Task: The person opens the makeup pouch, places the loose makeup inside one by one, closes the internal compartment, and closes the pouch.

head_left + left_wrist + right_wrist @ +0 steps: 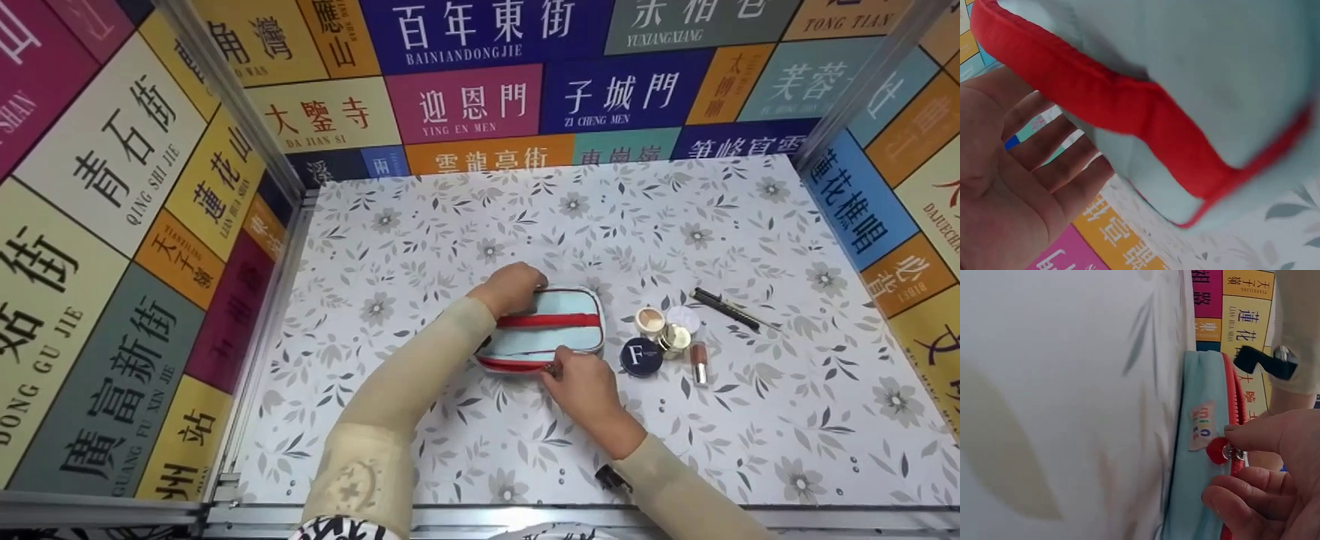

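Note:
A light blue cosmetic bag [562,302] with red piping and a red strap [559,321] lies flat on the patterned cloth. My left hand [512,289] rests against its far left corner. In the left wrist view the fingers of that hand [1022,185] are nearly straight, along the bag's side by the strap. My right hand [589,386] is at the near edge. The right wrist view shows its thumb and forefinger pinching the zipper pull [1219,450], beside a small label [1203,424]. The red zipper is partly apart at the front left; the bag's inside is hidden.
Right of the bag lie a dark blue compact [641,357], a round palette [649,321], a clear round case [684,318], a gold-rimmed jar [676,339], a lip tube [699,364] and black pencils [725,308]. Printed panels [465,97] wall in the table.

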The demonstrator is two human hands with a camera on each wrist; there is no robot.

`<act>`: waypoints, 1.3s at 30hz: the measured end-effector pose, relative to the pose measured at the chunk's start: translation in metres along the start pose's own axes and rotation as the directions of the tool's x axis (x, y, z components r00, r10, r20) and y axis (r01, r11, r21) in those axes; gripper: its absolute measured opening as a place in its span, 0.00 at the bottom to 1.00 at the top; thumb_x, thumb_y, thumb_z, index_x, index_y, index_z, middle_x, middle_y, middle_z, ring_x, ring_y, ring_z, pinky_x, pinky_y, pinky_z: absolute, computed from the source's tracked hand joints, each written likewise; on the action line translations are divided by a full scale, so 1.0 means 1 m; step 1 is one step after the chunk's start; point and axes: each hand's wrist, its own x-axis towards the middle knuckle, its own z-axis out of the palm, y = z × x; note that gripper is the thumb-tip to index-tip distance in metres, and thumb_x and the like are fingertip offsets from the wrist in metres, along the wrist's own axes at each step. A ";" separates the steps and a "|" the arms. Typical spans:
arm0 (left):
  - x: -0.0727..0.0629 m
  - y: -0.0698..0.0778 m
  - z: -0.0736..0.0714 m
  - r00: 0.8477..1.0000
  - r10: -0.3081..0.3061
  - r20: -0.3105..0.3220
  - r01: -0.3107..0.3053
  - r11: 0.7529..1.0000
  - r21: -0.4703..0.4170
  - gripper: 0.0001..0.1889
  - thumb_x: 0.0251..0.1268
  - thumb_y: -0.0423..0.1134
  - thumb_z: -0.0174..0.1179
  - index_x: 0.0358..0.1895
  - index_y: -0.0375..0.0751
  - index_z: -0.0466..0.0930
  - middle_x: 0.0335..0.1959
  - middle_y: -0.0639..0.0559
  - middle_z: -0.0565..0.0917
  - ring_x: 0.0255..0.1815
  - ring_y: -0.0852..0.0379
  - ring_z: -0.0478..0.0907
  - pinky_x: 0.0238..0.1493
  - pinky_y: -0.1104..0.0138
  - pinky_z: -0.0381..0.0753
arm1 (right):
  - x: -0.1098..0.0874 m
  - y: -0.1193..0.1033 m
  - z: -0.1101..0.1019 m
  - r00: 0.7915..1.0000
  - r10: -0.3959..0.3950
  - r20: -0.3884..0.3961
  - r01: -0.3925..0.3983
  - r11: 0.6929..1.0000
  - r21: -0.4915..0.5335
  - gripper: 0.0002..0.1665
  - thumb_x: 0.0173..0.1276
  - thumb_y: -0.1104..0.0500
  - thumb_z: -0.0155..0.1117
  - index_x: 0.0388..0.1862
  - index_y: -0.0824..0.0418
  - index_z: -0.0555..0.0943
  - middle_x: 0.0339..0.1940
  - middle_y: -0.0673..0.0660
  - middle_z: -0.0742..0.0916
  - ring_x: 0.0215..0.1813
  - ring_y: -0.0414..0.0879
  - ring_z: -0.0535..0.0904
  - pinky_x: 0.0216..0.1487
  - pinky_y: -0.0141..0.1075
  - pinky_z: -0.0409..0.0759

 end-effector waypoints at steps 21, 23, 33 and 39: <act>0.013 0.001 0.001 0.998 0.028 0.052 -0.030 0.999 0.029 0.21 0.67 0.33 0.70 0.63 0.45 0.87 0.56 0.49 0.90 0.61 0.50 0.84 0.70 0.60 0.79 | 0.007 0.014 -0.020 0.991 0.051 0.120 -0.076 0.975 0.208 0.10 0.53 0.64 0.77 0.23 0.52 0.84 0.20 0.47 0.86 0.26 0.41 0.81 0.32 0.39 0.79; 0.014 0.001 0.003 0.998 0.032 0.053 -0.033 0.999 0.030 0.20 0.67 0.32 0.69 0.62 0.44 0.87 0.56 0.49 0.90 0.60 0.50 0.84 0.69 0.60 0.79 | 0.009 0.017 -0.022 0.989 0.048 0.137 -0.076 0.975 0.210 0.10 0.53 0.64 0.77 0.23 0.52 0.84 0.19 0.46 0.86 0.26 0.41 0.80 0.32 0.39 0.78; 0.019 0.004 0.008 0.998 0.054 0.036 -0.056 0.996 0.063 0.10 0.68 0.30 0.62 0.47 0.45 0.89 0.45 0.49 0.90 0.44 0.51 0.79 0.57 0.57 0.82 | 0.011 0.030 -0.030 0.989 0.045 0.138 -0.070 0.981 0.182 0.12 0.50 0.63 0.79 0.21 0.52 0.83 0.16 0.45 0.82 0.24 0.41 0.76 0.31 0.39 0.74; 0.021 0.005 0.009 0.998 0.051 0.046 -0.054 0.996 0.076 0.10 0.72 0.31 0.60 0.48 0.46 0.88 0.44 0.50 0.89 0.45 0.51 0.79 0.59 0.58 0.82 | 0.012 0.040 -0.036 0.987 0.055 0.151 -0.081 0.982 0.172 0.12 0.51 0.63 0.78 0.20 0.52 0.82 0.16 0.45 0.81 0.25 0.41 0.75 0.31 0.39 0.73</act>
